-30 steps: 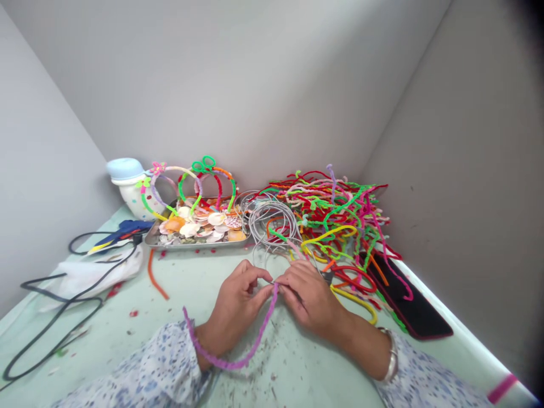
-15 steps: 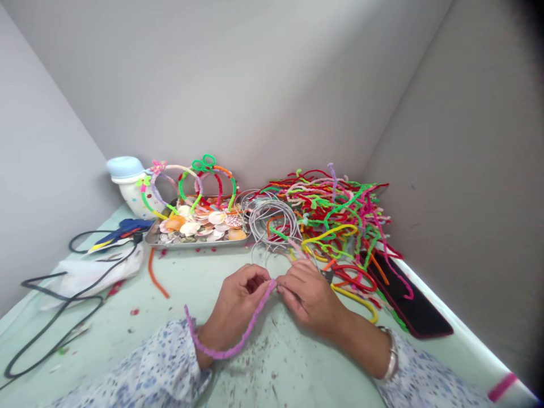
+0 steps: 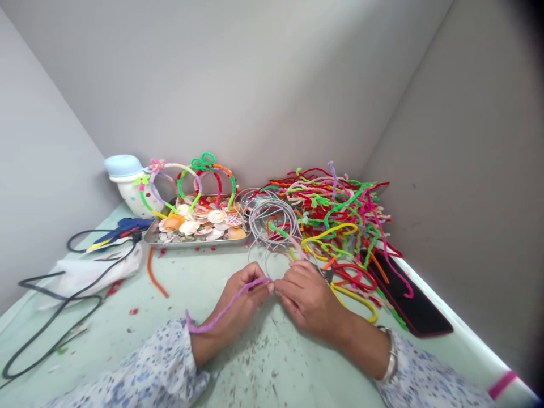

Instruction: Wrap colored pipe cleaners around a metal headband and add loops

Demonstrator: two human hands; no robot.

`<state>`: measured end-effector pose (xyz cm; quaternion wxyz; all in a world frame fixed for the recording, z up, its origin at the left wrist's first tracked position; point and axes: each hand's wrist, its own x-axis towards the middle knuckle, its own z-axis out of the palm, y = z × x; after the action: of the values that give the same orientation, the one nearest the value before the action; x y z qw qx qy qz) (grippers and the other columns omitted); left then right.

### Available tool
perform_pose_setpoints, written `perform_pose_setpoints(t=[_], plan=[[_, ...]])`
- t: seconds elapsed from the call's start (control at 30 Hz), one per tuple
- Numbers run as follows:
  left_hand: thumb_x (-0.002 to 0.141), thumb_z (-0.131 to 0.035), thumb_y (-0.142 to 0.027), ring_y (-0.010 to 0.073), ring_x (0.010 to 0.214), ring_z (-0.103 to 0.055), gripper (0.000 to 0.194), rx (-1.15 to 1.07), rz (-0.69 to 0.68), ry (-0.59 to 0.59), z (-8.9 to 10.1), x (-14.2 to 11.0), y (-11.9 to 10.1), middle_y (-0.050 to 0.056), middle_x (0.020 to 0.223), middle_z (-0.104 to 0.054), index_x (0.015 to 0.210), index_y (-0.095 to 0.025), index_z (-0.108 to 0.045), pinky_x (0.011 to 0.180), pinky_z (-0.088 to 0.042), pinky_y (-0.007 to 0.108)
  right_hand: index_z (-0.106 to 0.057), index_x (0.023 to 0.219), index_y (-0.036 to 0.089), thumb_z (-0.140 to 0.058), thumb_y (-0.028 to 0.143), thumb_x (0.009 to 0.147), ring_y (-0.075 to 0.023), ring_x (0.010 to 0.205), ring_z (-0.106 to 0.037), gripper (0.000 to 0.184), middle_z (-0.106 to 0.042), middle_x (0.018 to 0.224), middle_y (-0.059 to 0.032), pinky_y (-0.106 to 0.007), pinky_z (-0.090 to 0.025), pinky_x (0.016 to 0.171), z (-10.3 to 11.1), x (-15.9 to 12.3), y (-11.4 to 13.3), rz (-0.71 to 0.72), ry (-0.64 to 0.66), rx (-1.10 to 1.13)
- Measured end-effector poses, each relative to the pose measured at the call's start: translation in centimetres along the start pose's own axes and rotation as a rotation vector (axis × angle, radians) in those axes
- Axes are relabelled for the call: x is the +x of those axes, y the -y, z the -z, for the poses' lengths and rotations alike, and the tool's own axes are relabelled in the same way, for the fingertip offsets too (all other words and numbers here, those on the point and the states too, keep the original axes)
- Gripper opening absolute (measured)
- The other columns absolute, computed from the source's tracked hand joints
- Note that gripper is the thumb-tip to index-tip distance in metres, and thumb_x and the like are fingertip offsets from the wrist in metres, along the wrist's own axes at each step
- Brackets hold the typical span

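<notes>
One purple twisted pipe cleaner (image 3: 225, 310) slants across the back of the left hand (image 3: 240, 310), held above the pale green surface (image 3: 263, 362). The left hand is closed around its upper end, and the lower end sticks out past the wrist, just above a floral sleeve (image 3: 157, 362). The right hand (image 3: 308, 300) sits just beside it, fingers curled closed, nearly touching the pipe cleaner's tip; whatever they pinch is hidden. A small dark object (image 3: 327, 275) shows past the right hand's knuckles, too covered to identify. A silver bangle (image 3: 391, 357) circles the right wrist.

Just ahead of the hands lies a coil of thin grey wire (image 3: 272, 218), against a tangled heap of multicoloured pipe cleaners (image 3: 340, 209). A black phone (image 3: 412, 300) lies partly under the heap's right edge. To the left, a steel tray (image 3: 195, 245) holds seashells (image 3: 204, 224), with pipe-cleaner hoops (image 3: 208, 181) standing behind them. Further left are a blue-lidded white jar (image 3: 125, 181), a hot glue gun (image 3: 123, 228) and its black cord (image 3: 55, 314).
</notes>
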<state>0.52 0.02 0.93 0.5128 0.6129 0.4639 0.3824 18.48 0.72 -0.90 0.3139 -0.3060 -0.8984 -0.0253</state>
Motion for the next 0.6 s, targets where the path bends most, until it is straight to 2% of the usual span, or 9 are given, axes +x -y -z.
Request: perform_pose_setpoints(t=[0.13, 0.33, 0.6], plan=[[0.077, -0.055, -0.022, 0.0111, 0.055, -0.037, 0.011, 0.040, 0.045, -0.017, 0.1, -0.1, -0.1, -0.006, 0.058, -0.042, 0.069, -0.019, -0.049, 0.052, -0.029, 0.022, -0.062, 0.087, 0.018, -0.045, 0.010, 0.083, -0.0191, 0.071, -0.049, 0.019, -0.053, 0.068, -0.0029, -0.041, -0.041, 0.084, 0.1, 0.1, 0.2, 0.010, 0.008, -0.001], [0.074, -0.055, -0.019, 0.0106, 0.054, -0.038, 0.008, -0.023, 0.068, -0.006, -0.1, 0.2, 1.0, -0.006, 0.057, -0.042, 0.068, -0.018, -0.050, 0.052, -0.029, 0.022, -0.062, 0.088, 0.018, -0.045, 0.008, 0.082, -0.0188, 0.071, -0.052, 0.020, -0.055, 0.069, -0.0029, -0.042, -0.040, 0.087, 0.1, 0.1, 0.3, 0.032, 0.007, 0.003], [0.083, -0.055, -0.032, 0.0098, 0.054, -0.039, 0.015, -0.021, 0.018, -0.019, -0.3, -0.2, 1.0, -0.005, 0.062, -0.046, 0.077, -0.019, -0.053, 0.052, -0.032, 0.022, -0.062, 0.092, 0.017, -0.047, 0.016, 0.087, -0.0197, 0.075, -0.053, 0.016, -0.059, 0.076, -0.0055, -0.041, -0.041, 0.084, 0.0, 0.0, 0.2, -0.110, -0.031, 0.123]])
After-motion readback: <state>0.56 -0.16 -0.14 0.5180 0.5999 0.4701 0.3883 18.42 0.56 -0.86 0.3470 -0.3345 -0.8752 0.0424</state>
